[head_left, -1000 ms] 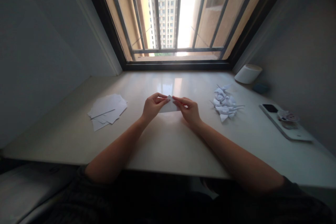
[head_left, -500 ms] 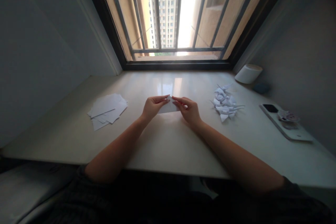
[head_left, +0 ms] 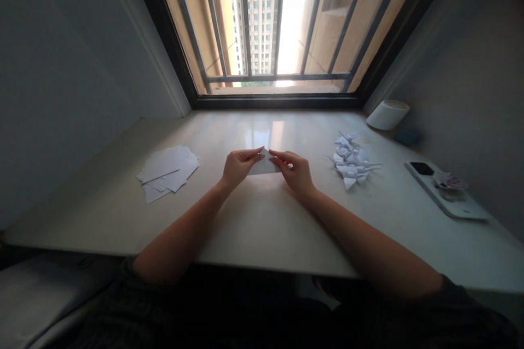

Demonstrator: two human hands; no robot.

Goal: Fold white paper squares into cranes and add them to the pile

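Observation:
A small folded white paper (head_left: 264,166), triangular in outline, rests on the pale desk (head_left: 262,212) in the middle. My left hand (head_left: 238,166) pinches its left side, thumb and forefinger closed on the upper edge. On the right side my right hand (head_left: 295,173) pinches the same paper near its top point. Both hands rest low on the desk, fingertips almost meeting at the peak of the paper.
A loose stack of white paper sheets (head_left: 167,172) lies to the left. A pile of folded paper shapes (head_left: 351,162) sits to the right. Farther right are a phone (head_left: 444,191) and a white round container (head_left: 387,115). A barred window (head_left: 278,27) stands behind.
Almost nothing has moved; my left fingers have shifted slightly along the paper's top edge toward its point.

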